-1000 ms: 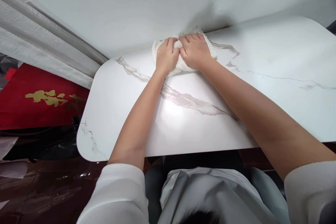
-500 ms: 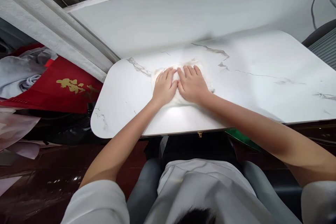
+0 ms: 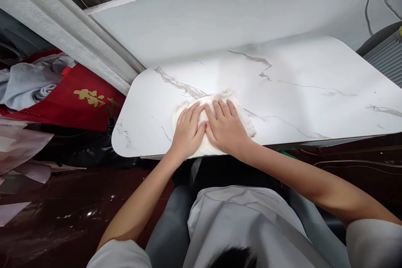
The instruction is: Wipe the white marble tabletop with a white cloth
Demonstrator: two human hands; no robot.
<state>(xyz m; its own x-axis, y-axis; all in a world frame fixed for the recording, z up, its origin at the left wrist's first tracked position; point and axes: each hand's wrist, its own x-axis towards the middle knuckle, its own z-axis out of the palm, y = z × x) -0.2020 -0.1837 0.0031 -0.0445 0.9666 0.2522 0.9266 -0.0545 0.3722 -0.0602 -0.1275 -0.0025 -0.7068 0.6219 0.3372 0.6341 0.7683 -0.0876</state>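
The white cloth has slid toward the near edge of the table, beneath the left hand and right hand, both spread flat. Pulling further could drag it off below the palms.

Just below centre, my left hand and right hand lie on what looks like white cloth.

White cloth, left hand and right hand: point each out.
White cloth (image 3: 206, 145), head view: near part, between the hands.
Left hand (image 3: 187, 132), head view: back of the hand.
Right hand (image 3: 226, 131), head view: back of the hand.
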